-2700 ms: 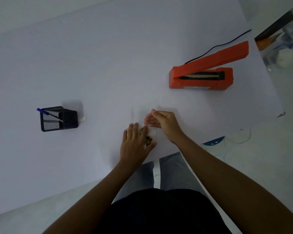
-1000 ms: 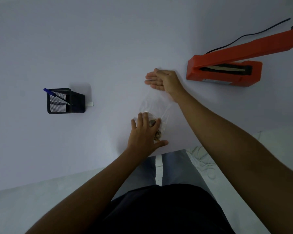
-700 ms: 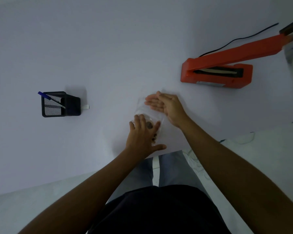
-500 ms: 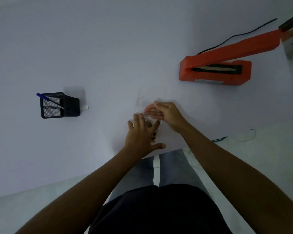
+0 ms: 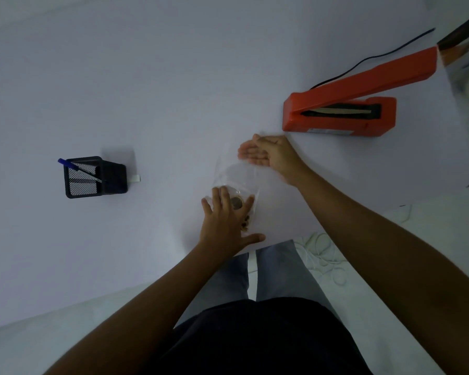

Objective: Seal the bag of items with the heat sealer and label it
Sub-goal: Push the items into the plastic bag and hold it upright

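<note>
**Still flattening the bag, sealer not touched yet**

So the clear plastic bag (image 5: 237, 175) lay flat near the front edge of the white table (image 5: 146, 77), small brownish items bunched at its near end. The left hand (image 5: 225, 223) pressed down on that end with fingers spread flat. The right hand (image 5: 266, 154) rested on the bag's far, open end, fingers straight, gripping nothing. Looked to me like the smoothing step. Next it'd need the open end slid between the raised arm and base of the orange heat sealer (image 5: 344, 104) by the right edge. A black mesh pen holder (image 5: 92, 178) sat toward the left edge. The bag's outline was really hard to make out, couldn't identify the items, and I saw no obvious label.
</note>
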Motion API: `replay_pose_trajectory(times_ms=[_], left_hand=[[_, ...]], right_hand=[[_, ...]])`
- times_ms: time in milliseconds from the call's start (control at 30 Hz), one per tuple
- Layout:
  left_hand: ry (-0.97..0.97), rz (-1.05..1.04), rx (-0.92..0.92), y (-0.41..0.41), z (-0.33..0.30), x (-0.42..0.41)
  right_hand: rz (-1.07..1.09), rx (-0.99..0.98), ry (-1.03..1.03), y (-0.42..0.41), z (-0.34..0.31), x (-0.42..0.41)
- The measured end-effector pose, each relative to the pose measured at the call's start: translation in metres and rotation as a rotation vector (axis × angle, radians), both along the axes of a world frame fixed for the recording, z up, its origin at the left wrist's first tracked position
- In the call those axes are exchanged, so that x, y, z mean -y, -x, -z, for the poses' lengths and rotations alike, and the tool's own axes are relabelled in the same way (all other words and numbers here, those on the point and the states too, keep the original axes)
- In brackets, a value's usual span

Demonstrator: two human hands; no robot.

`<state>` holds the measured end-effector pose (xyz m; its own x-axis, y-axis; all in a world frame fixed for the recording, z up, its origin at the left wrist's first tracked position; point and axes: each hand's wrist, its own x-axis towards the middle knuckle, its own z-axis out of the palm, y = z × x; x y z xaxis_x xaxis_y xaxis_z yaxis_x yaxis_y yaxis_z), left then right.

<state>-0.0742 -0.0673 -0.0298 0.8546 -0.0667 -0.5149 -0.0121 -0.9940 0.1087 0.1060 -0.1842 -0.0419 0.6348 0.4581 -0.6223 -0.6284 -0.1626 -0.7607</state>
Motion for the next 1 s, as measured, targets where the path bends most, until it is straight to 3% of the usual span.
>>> replay_pose_trajectory(times_ms=[267,500,1000], left_hand=[[-0.003,-0.016,0.023,0.000,0.005,0.001],[-0.007,0.002,0.006,-0.003,0.002,0.002],[0.001,0.003,-0.014,-0.007,-0.004,0.000]], right_hand=[[-0.110,-0.188,0.020,0.062,0.004,0.000],[-0.132,-0.116,0.037,0.044,0.008,-0.003],[0.169,0.065,-0.008,-0.017,0.008,-0.007]])
